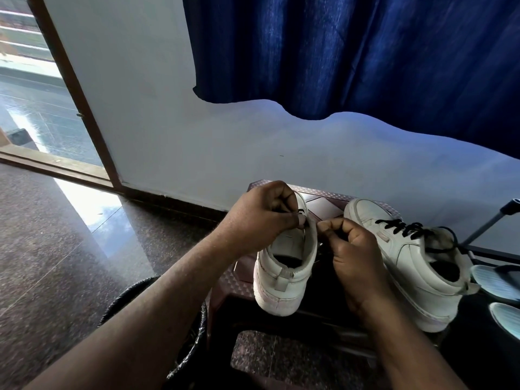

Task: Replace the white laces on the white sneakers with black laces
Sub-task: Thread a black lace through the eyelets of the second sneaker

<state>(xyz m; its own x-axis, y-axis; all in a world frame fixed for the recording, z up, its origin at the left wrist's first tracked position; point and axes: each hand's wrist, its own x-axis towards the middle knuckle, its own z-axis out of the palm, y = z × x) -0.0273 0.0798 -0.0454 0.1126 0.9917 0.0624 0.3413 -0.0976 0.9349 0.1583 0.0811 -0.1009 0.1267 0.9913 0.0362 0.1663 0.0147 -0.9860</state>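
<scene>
Two white sneakers stand on a brown plastic stool (323,199). The left sneaker (284,266) has its heel toward me. My left hand (261,218) grips its upper edge at the eyelets, with a bit of black lace (301,211) showing by the thumb. My right hand (349,249) is just right of that sneaker, fingers curled and pinching something dark and thin near the eyelets; the hand hides most of it. The right sneaker (416,263) is threaded with a black lace (405,228), its loose end trailing over the collar.
A white wall and a blue curtain (365,52) are behind the stool. An open doorway (36,102) is at the left. Light blue sandals (495,282) lie at the right beside a metal rack leg (489,220). A dark bin (157,302) sits under my left arm.
</scene>
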